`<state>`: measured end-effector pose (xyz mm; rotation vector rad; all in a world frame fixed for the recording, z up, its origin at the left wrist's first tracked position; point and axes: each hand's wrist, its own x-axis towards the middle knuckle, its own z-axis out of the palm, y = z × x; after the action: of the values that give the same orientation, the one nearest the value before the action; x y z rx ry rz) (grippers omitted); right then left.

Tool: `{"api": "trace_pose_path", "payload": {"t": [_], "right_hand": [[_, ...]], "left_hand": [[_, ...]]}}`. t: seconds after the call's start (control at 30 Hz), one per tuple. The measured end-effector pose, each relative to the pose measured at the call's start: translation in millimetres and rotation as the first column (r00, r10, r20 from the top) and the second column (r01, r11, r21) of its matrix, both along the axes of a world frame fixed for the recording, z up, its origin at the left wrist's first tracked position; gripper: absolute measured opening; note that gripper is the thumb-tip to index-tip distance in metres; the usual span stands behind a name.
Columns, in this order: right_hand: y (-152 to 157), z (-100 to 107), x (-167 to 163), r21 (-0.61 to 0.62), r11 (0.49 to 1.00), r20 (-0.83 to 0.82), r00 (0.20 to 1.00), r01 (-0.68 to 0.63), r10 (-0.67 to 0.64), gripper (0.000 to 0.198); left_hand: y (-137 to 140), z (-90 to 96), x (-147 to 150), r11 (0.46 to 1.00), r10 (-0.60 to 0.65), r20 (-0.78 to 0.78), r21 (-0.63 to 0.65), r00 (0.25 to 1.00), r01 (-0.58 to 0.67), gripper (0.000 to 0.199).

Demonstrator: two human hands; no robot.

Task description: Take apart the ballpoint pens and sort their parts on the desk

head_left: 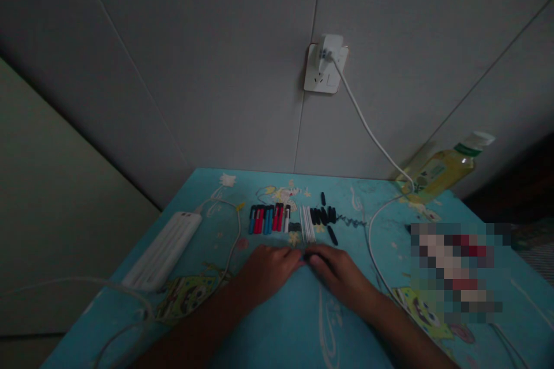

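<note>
Both hands meet near the middle of the table. My left hand [272, 268] and my right hand [333, 265] are closed around a small marker [303, 259], mostly hidden by the fingers; a reddish part and a dark end show between them. Just beyond lies a row of markers with dark caps, including blue markers [268, 220], red markers [277, 218] and a white marker [287, 219]. To their right are several thin white sticks [307, 223] side by side. Several black caps [321, 217] lie beyond my right hand, with one loose black piece [332, 235] nearer to it.
A white power strip [164, 251] with a cable lies at the left. At the right, a bottle of yellow liquid [450, 167] stands by the wall, and a blurred-out object [454, 271] lies nearer. A white cord [370, 230] runs down from the wall socket [322, 78] across the blue tablecloth [355, 340].
</note>
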<state>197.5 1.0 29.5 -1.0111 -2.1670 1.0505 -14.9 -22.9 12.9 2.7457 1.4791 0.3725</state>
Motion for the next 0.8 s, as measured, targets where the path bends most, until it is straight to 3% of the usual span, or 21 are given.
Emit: {"api": "trace_pose_path", "payload": {"t": [0.23,0.4,0.57,0.8], "right_hand": [[-1,3,-1,-0.034,0.999,-0.064,0.998,0.0,-0.002,0.019],[0,2,0,0.003,1.0,0.013,1.0,-0.004,0.004,0.022],[3,-2,1,0.067,0.995,-0.101,0.993,0.074,-0.067,0.011],[4,5,5,0.078,0.973,-0.111,0.972,0.216,-0.207,0.015]], "left_hand": [[0,-0.2,0,0.999,0.024,-0.037,-0.023,0.999,-0.025,0.016],[0,-1.0,0,0.999,0.032,0.003,-0.02,0.999,-0.032,0.018],[2,-0.1,0,0.999,0.048,0.013,-0.007,0.999,-0.048,0.03],[1,12.8,0,0.996,0.085,0.021,-0.041,0.996,-0.084,0.017]]}}
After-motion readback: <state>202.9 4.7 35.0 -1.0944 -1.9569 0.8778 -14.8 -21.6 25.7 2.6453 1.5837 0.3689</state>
